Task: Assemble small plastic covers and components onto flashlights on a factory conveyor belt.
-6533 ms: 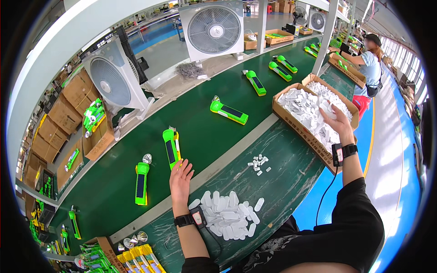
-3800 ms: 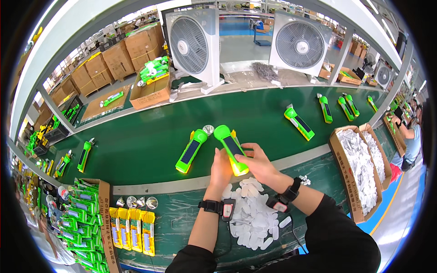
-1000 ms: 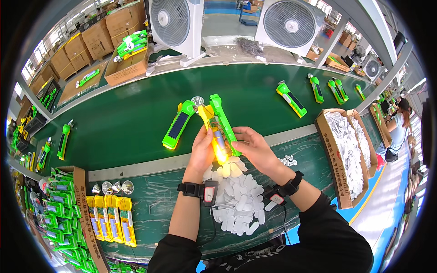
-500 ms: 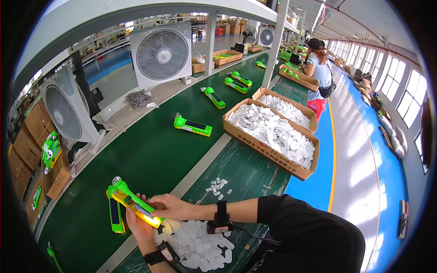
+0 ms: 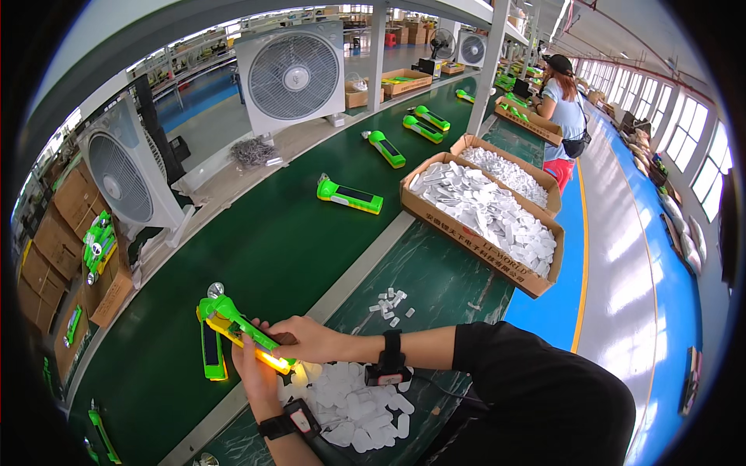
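Both hands clasp the green flashlight (image 5: 242, 330): left hand (image 5: 256, 374) beneath, right hand (image 5: 311, 339) atop; white pieces (image 5: 353, 396) just beside.

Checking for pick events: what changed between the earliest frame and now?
The left hand lay flat on the belt and the right hand was in the cardboard box of white pieces; both now hold a green and yellow flashlight, its end glowing. A second green flashlight lies beside it as before, and the white pile remains.

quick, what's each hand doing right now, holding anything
Left hand: closed under the lit end of the green flashlight.
Right hand: closed on top of the same flashlight.
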The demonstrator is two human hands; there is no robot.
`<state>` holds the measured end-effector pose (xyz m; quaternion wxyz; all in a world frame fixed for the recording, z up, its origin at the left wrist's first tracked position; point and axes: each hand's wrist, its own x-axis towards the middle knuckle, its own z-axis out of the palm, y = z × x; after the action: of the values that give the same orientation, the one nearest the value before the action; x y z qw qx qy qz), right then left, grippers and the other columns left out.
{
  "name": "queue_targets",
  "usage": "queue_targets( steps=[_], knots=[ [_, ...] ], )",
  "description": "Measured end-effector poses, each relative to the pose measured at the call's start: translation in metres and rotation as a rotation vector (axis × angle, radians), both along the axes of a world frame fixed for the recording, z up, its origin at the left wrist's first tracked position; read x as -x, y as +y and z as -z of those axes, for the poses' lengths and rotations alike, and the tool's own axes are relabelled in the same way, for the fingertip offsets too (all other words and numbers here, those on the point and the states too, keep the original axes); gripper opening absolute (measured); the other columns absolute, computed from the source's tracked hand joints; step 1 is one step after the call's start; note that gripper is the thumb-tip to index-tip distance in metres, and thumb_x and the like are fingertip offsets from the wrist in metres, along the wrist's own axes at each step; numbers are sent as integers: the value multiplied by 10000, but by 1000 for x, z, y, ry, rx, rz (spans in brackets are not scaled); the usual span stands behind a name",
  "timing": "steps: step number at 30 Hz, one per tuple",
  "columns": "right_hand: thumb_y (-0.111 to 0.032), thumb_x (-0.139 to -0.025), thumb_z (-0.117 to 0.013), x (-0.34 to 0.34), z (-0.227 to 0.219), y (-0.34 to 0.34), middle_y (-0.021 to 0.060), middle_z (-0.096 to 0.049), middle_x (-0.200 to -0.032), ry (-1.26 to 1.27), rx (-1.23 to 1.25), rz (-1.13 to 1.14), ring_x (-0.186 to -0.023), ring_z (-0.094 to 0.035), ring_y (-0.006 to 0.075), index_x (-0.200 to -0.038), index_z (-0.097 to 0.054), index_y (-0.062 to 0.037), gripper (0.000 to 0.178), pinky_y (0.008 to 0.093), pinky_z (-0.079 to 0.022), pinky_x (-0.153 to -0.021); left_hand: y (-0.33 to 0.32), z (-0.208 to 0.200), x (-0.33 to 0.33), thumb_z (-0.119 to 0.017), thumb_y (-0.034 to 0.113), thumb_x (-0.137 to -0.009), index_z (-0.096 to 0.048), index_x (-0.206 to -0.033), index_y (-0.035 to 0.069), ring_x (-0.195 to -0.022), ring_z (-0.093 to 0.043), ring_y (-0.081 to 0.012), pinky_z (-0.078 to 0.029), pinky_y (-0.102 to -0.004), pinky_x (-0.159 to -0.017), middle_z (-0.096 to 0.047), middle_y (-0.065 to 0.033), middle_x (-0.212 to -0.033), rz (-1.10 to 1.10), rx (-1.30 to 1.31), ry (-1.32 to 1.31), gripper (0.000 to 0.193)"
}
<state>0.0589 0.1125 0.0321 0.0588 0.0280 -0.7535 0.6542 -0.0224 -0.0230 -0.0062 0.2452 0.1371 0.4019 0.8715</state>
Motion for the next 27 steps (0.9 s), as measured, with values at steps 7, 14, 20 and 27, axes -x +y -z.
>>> queue_targets(
  steps=[7, 14, 20, 27],
  knots=[
    [-105, -806, -676, -14, -37, 32, 109, -614, -964, 97, -369, 103, -746, -629, 160, -1080, -590, -10, 302, 278, -519, -647, 18, -19, -5, -644, 17, -813, -435, -1189, 9, -976, -592, -238, -527, -373, -816, -548, -131, -1106, 57, 45, -75, 430],
    [-17, -747, -677, -51, -49, 26, 117, -621, -833, 79, -831, -203, -727, -631, 217, -984, -601, -12, 249, 296, -497, -631, -7, -16, 4, -612, 106, -858, -433, -1189, 21, -984, -572, -217, -515, -396, -844, -547, -111, -1095, 15, 56, -61, 385],
    [-37, -743, -685, -57, -36, 13, 117, -639, -813, 234, -905, -186, -690, -639, 254, -954, -613, -10, 225, 335, -508, -621, -10, -13, 4, -660, 97, -827, -445, -1156, 19, -961, -588, -219, -527, -395, -830, -554, -112, -1098, 74, -79, -104, 401],
    [-248, -728, -701, -39, -43, 4, 185, -626, -708, -115, -804, 95, -693, -633, 348, -924, -627, -48, 289, 426, -498, -626, 12, -22, 2, -587, 118, -868, -349, -1360, 16, -1011, -565, -215, -510, -397, -862, -544, -109, -1146, 117, -109, -50, 556]
  ],
)
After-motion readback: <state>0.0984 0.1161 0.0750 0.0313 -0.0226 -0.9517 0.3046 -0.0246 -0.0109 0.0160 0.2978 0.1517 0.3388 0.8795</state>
